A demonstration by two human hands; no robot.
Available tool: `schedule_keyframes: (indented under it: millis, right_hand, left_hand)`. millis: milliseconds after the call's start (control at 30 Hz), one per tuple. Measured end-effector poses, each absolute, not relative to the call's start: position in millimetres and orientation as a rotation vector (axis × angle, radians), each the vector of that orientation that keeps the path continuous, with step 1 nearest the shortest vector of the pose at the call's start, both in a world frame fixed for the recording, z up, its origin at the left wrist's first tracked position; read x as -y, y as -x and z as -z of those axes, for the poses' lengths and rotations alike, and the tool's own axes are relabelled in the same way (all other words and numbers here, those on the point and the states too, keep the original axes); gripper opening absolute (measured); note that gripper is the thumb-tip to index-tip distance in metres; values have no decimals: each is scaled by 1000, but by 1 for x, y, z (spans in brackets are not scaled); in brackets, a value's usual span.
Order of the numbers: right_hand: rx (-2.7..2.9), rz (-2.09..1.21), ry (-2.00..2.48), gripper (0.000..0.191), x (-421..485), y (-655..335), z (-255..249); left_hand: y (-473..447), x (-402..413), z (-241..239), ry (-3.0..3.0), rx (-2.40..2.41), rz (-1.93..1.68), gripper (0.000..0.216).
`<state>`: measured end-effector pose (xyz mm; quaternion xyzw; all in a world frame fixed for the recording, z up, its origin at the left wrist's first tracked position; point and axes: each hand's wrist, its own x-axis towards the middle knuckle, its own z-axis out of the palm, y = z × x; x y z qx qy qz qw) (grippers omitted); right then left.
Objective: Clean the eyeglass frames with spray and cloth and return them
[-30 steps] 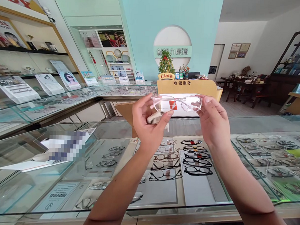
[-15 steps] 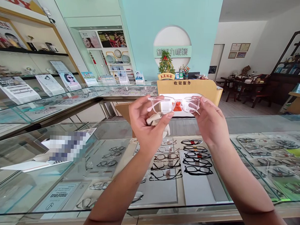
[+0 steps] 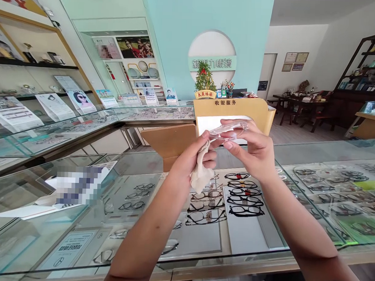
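A pair of clear-framed eyeglasses (image 3: 229, 128) is held up above the glass counter, turned so that the lenses look narrow. My left hand (image 3: 195, 155) is closed on the left part of the glasses and also grips a crumpled off-white cloth (image 3: 202, 176), which hangs below the fingers. My right hand (image 3: 253, 147) has its fingers on the right part of the frame, with the thumb below. Under the counter's glass, several dark-framed eyeglasses (image 3: 246, 196) lie in a column beneath my hands.
The glass display counter (image 3: 171, 261) spans the foreground. On its left part rests a white printed folder (image 3: 28, 210). A wooden cashier desk (image 3: 262, 112) with a potted plant (image 3: 205, 79) stands ahead. Another glass showcase (image 3: 126, 123) runs along the left, with upright cards on it.
The glasses have turned from facing me flat to an edge-on tilt. My hands have come closer together, and the cloth now hangs lower from my left hand.
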<state>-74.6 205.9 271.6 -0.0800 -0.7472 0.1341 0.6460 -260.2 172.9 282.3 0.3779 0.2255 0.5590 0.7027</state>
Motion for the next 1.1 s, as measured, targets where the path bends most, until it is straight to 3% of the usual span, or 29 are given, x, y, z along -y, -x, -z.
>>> schedule_keyframes:
  millis: [200,300,433,600,767,933,1100]
  right_hand:
    - [1669,-354,149,15,-206,75,-272]
    - [1634,-351,183,8,-206,73,-273]
    - [1633,-315,299,11,-199,56,-281]
    - [1728,-175,478,5,-187,6,-283]
    - [2116,-68,888,11,-205,-72,-240]
    - [2582,67,1373,10,-236,-136,-176]
    - [2693,117,1459,9,-246,-151,-141]
  left_hand:
    - [259,-174,-276,-705,-459,-1059,27]
    - [256,-174,-274,-746,-524,-1020,36]
    - [257,-178,-276,-900,-659,-1037,50]
    - [272,-181,-293,-993,-716,-1163,50]
    - [274,-168,-311,-971,-736,-1291,40]
    - [266,-160,-319,-913,-787,-1392,46]
    - [262,-159,-320,-933,-823,-1396,49]
